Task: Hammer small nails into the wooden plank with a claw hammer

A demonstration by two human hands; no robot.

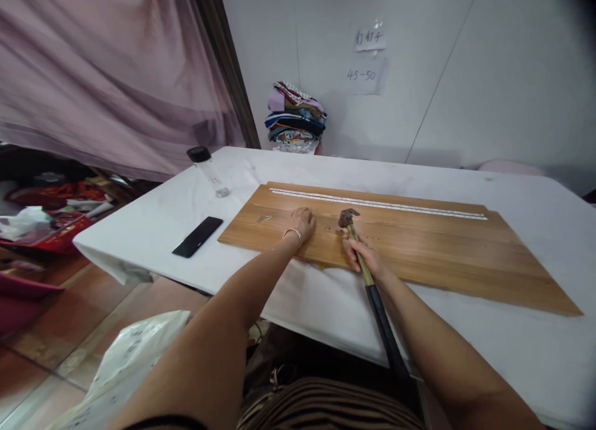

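Observation:
A wooden board [447, 244] lies flat on the table. My left hand [303, 223], with a bracelet at the wrist, rests palm down on it, fingers stretched out and nothing seen in them. My right hand [364, 254] is wrapped round the handle of a claw hammer [382, 318], close to its rusty head. That head is over the board, and the black grip points back towards my body. Several thin nails [265, 218] lie left of my left hand. Small dark spots run in a row between and beside my hands; whether they are nail heads or holes I cannot make out.
Two pale measuring strips [372, 203] run along the board's far edge. On the white table [153, 213] at left are a black phone [198, 236] and a clear bottle [210, 172] with a dark lid. Folded clothes [297, 116] are stacked by the wall.

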